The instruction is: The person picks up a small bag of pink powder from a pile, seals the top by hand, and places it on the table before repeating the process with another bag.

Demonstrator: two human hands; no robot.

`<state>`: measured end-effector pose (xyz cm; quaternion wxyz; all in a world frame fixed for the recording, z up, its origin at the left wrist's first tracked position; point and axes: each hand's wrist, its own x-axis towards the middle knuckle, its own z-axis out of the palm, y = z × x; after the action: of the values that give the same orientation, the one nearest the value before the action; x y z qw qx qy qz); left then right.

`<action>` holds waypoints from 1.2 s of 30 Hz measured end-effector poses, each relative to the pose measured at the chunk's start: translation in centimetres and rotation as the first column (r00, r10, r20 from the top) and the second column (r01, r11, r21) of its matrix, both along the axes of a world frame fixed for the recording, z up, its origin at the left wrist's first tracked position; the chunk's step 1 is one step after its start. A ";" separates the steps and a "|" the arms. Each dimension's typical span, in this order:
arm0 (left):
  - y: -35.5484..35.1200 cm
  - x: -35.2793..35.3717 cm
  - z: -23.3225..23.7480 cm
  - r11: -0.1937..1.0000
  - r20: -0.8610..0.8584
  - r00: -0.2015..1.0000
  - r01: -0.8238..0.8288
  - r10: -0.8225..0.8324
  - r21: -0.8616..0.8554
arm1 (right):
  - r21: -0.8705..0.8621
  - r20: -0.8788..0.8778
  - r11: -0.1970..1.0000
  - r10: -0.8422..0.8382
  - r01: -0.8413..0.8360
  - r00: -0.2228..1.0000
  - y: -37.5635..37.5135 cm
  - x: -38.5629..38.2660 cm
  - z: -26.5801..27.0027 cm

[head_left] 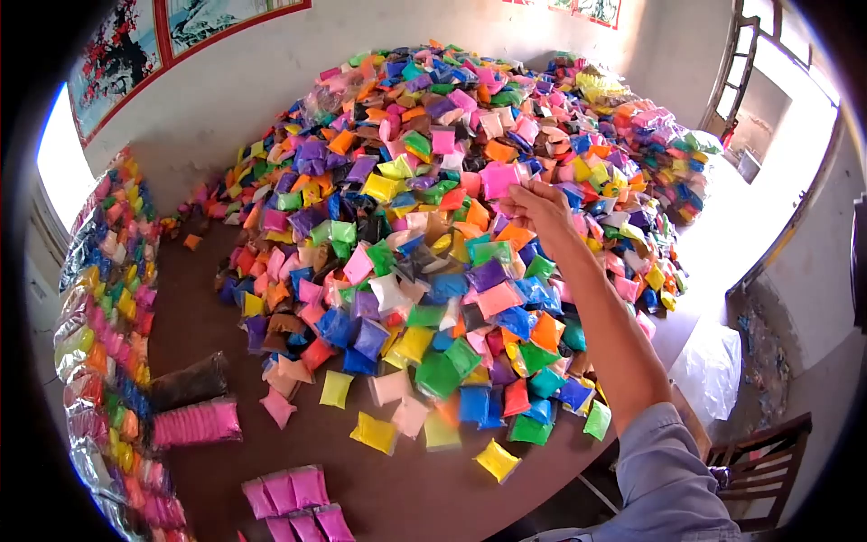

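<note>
My right hand reaches out over the big heap, its fingers pinched on the edge of a bright pink packet. This packet is a small, clear plastic pouch with a soft-looking pink filling. Around and below the hand lie many similar packets, among them an orange packet, a purple packet and a green packet. At the bottom left, several magenta packets are laid side by side in two short rows. My left hand is out of view.
The heap covers much of the brown table. Along the left edge stand stacked clear bags of coloured packets. A long bag of pink packets lies beside them. At right are a wooden chair and a clear plastic bag.
</note>
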<state>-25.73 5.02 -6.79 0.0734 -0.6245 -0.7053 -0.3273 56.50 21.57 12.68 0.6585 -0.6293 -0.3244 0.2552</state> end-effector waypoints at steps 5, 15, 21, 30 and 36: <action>0.8 2.4 1.9 0.982 0.143 0.982 0.101 -0.124 0.160 | 0.107 -0.185 0.982 0.171 -0.153 0.968 -4.3 -2.9 0.6; 0.4 4.6 5.0 0.971 0.180 0.972 0.113 -0.153 0.212 | 0.209 -0.438 0.939 0.338 -0.272 0.833 -8.8 -7.6 -0.8; 0.1 4.9 6.0 0.969 0.064 0.992 0.089 -0.106 0.230 | 0.093 -0.388 0.973 0.229 -0.209 0.893 -9.6 -9.5 -0.2; 0.1 5.3 6.1 0.982 0.165 0.979 0.089 -0.117 0.167 | -0.163 0.160 0.986 0.044 -0.017 0.986 -5.8 -4.8 2.4; 0.1 3.3 3.4 0.998 0.102 0.993 0.049 -0.054 0.045 | 0.006 0.273 1.000 -0.004 0.003 0.962 -2.1 -0.6 2.9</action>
<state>-22.46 5.13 -3.38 0.0415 -0.6231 -0.6847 -0.3757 55.89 19.45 15.59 0.6096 -0.6572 -0.4118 0.1639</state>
